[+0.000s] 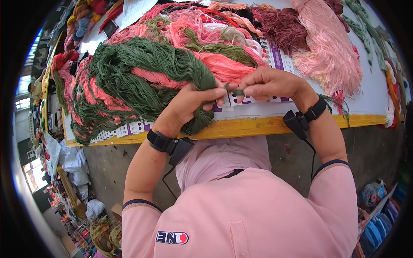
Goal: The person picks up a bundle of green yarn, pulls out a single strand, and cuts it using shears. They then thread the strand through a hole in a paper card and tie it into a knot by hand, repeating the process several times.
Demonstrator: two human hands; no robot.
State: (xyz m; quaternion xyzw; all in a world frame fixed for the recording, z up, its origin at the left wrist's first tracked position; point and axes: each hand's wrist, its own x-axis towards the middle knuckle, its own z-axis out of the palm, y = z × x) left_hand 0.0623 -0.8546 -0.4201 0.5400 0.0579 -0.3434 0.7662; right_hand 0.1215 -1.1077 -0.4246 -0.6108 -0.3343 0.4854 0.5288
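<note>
A thick hank of dark green yarn (142,64) lies looped over a heap of coral-pink yarn (228,66). My left hand (195,99) is closed round the end of the green hank near the table's front edge. Beside it, my right hand (264,85) is pinched on a short length of green thread stretched between the two hands. Under my hands lie white cards with dark round holes (275,95). My fingertips partly hide where the thread leaves the hank.
Pale pink yarn (329,47) and maroon yarn (282,28) lie at the far right, with grey-green strands (365,30) beyond. The white table has a yellow front edge (254,127). White plastic bags (75,161) stand at the left. A person (36,89) is at the far left.
</note>
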